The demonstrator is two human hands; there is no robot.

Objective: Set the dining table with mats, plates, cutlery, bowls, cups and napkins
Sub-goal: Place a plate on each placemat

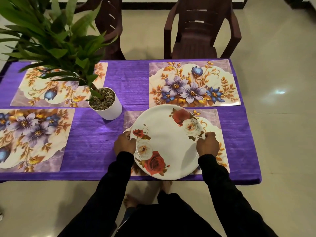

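A white plate [166, 141] printed with red and white roses is over the near right mat [216, 120]. My left hand [124, 144] grips its left rim and my right hand [207, 145] grips its right rim. Whether the plate rests on the mat or hangs just above it, I cannot tell. Three more floral mats lie bare on the purple tablecloth [95, 144]: far right mat [193, 84], far left mat [56, 89], near left mat [32, 139]. The near right mat is mostly hidden under the plate.
A white pot with a leafy green plant [106, 103] stands mid-table, its leaves spreading over the far left mat. Two dark brown plastic chairs [200, 29] stand beyond the far edge. The table's near edge runs just under the plate; tiled floor lies right.
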